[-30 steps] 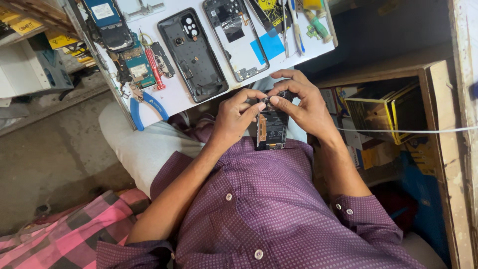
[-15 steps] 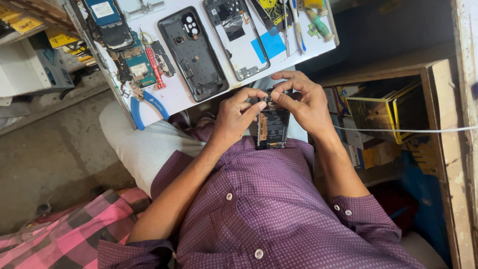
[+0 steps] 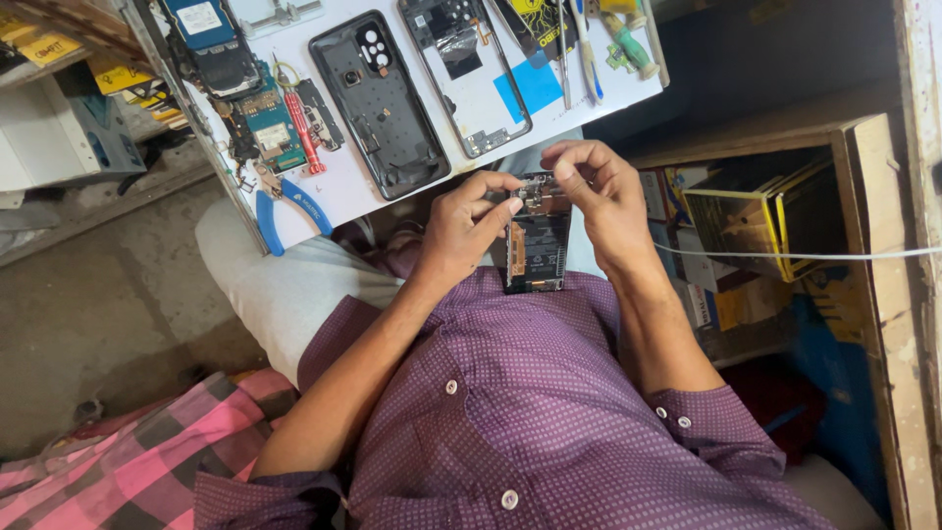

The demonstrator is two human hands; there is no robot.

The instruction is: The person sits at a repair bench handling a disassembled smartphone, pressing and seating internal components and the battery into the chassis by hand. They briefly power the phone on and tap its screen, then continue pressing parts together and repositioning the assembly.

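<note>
An opened phone (image 3: 538, 253) with its back off, showing the battery and orange flex parts, is held upright over my lap against my purple shirt. My left hand (image 3: 459, 234) grips its left edge, thumb and forefinger pinched at the top. My right hand (image 3: 603, 201) curls over the upper right corner, its fingertips on the small parts there. The fingertips of both hands meet at the top of the phone and hide what lies beneath them.
A white worktop (image 3: 339, 196) ahead carries a black phone back cover (image 3: 378, 103), a phone frame (image 3: 469, 74), circuit boards (image 3: 267, 123), blue-handled pliers (image 3: 292, 211) and hand tools (image 3: 581, 44). A wooden shelf (image 3: 868, 226) with yellow-black boxes (image 3: 760, 211) stands at right. Pink plaid cloth (image 3: 128, 461) lies at lower left.
Both hands stay on the opened phone. The fingertips have shifted slightly at its top end, and the phone has hardly moved.
</note>
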